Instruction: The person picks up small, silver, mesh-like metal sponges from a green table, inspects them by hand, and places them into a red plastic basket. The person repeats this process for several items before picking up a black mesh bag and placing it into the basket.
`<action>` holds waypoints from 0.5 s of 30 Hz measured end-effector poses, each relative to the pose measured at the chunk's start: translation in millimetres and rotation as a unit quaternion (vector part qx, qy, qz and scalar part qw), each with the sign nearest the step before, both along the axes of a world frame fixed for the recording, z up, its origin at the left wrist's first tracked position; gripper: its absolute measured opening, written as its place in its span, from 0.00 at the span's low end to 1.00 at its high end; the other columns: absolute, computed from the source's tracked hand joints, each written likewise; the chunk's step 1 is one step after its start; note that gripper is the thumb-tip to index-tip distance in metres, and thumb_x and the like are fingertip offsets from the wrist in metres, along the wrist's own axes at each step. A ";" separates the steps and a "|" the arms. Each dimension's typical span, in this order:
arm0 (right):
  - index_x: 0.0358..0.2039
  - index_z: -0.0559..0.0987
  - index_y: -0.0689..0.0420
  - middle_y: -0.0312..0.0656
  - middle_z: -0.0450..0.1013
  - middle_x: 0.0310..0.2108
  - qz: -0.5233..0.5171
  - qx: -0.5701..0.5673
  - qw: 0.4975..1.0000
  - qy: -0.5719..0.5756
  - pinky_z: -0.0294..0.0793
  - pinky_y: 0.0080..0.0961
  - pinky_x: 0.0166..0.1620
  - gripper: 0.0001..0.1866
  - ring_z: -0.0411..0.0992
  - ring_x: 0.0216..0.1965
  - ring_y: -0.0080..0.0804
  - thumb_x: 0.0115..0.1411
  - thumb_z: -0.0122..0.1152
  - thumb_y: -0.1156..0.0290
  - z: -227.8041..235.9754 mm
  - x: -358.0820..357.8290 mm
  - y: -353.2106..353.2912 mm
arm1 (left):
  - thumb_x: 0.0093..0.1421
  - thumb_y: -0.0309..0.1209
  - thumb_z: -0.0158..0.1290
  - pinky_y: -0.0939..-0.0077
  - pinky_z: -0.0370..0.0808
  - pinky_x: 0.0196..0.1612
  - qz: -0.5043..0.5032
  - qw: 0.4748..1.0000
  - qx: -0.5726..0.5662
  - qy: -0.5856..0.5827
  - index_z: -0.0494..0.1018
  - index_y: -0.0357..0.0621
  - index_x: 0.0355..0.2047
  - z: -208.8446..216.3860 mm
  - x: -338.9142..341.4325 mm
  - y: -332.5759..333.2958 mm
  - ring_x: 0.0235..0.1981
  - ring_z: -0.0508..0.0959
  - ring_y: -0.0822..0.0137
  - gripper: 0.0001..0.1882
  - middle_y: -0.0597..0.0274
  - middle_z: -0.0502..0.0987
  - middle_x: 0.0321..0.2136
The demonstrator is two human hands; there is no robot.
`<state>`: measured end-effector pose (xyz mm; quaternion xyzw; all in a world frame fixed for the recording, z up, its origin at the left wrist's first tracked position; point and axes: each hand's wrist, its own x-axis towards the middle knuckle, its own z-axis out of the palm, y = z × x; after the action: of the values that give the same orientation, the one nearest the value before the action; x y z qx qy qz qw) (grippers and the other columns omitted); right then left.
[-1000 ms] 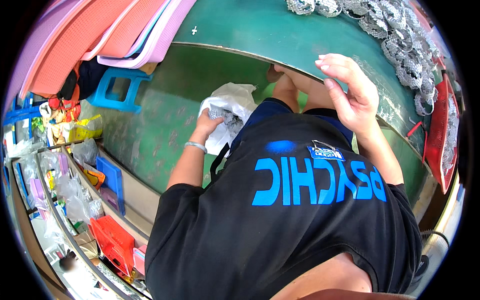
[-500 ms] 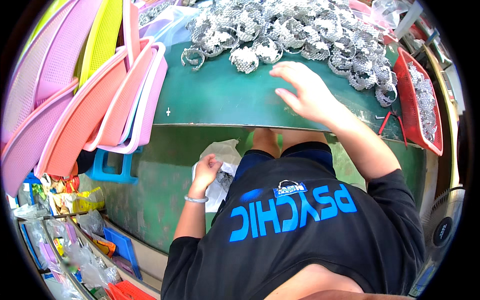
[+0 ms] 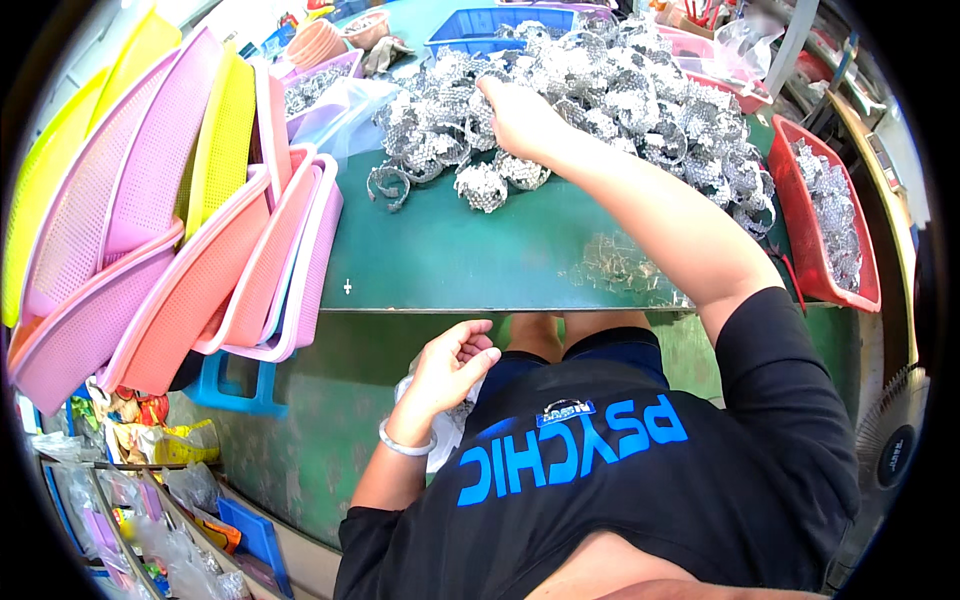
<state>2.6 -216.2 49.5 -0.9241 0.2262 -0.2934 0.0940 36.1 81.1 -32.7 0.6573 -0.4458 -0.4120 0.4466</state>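
Note:
On the green table (image 3: 450,270) lies a large heap of curled silver-grey scaly strips (image 3: 620,90). My right hand (image 3: 525,120) reaches over the near left part of this heap, its fingers bent down among the strips. Whatever is between those fingers is hidden from view. In front of the table edge, my left hand (image 3: 458,362) hovers with loosely curled fingers slightly apart and nothing in them. A bangle (image 3: 406,441) circles the left wrist. Under that hand, a translucent plastic bag (image 3: 443,455) shows in part beside my leg.
Stacked plastic baskets (image 3: 190,290) lean at the left above a blue stool (image 3: 240,385). A red basket (image 3: 868,290) of silver pieces stands at the table's right edge. Behind the heap sits a blue basket (image 3: 445,42). A fan (image 3: 893,450) is at the far right.
My right hand has moved forward and left from above the bare table edge into the heap. My left hand has come up and right, nearer the table edge. The view has tilted up.

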 end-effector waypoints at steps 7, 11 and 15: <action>0.36 0.69 0.65 0.58 0.72 0.28 -0.022 0.035 0.999 -0.035 0.70 0.41 0.39 0.14 0.71 0.35 0.53 0.46 0.49 0.80 2.1 10.9 -8.9 | 0.53 0.28 0.56 0.83 0.72 0.34 0.009 0.999 -0.039 0.005 0.68 0.32 0.45 1.1 1.2 -3.0 0.28 0.73 0.77 0.21 0.63 0.74 0.29; 0.43 0.70 0.59 0.44 0.72 0.23 -0.015 0.047 0.994 -0.096 0.71 0.30 0.34 0.17 0.72 0.27 0.39 0.50 0.53 0.78 4.0 -8.7 -4.5 | 0.54 0.26 0.55 0.83 0.71 0.37 0.006 0.997 -0.038 0.060 0.68 0.33 0.46 0.7 5.0 -4.2 0.31 0.72 0.77 0.19 0.63 0.73 0.31; 0.45 0.67 0.60 0.34 0.68 0.24 0.058 0.172 0.975 -0.128 0.67 0.18 0.30 0.18 0.65 0.25 0.19 0.52 0.53 0.79 16.0 -31.8 3.4 | 0.55 0.23 0.52 0.83 0.69 0.40 -0.008 0.992 -0.063 0.106 0.66 0.35 0.47 1.9 9.1 -14.5 0.35 0.71 0.76 0.19 0.63 0.72 0.34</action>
<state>-29.2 -212.8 65.5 -0.8605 0.2054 -0.3597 0.2965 45.2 66.6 -30.8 0.5769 -0.4264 -0.4538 0.5285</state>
